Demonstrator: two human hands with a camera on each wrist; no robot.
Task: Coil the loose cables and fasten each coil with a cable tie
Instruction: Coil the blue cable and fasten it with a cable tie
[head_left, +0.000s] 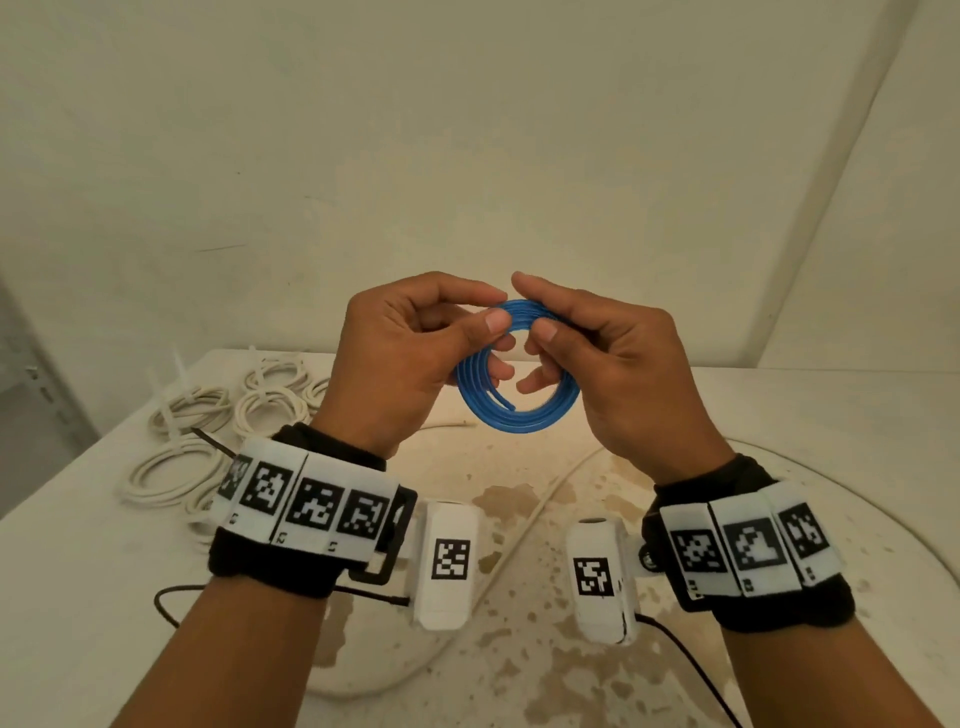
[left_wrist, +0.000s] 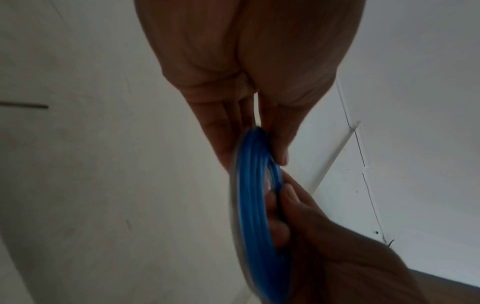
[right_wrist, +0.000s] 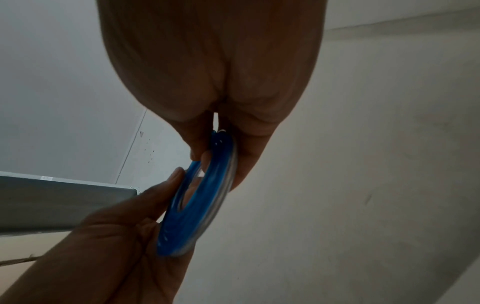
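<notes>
A blue cable coil (head_left: 519, 415) of several turns hangs upright in the air above the table, its loose cut end lying inside the ring. My left hand (head_left: 415, 348) pinches the coil's top between thumb and fingers. My right hand (head_left: 597, 353) pinches the top just to the right, other fingers curled through the ring. In the left wrist view the blue coil (left_wrist: 253, 205) runs edge-on below my left hand (left_wrist: 259, 133). In the right wrist view the blue coil (right_wrist: 202, 197) sits between my right hand (right_wrist: 221, 148) and the other hand's fingers (right_wrist: 166, 185).
Several white cable coils (head_left: 208, 431) fastened with ties lie at the table's left back. A loose white cable (head_left: 530, 525) trails across the stained white table (head_left: 779, 415). Thin black wires (head_left: 691, 670) run from the wrist cameras. A wall stands close behind.
</notes>
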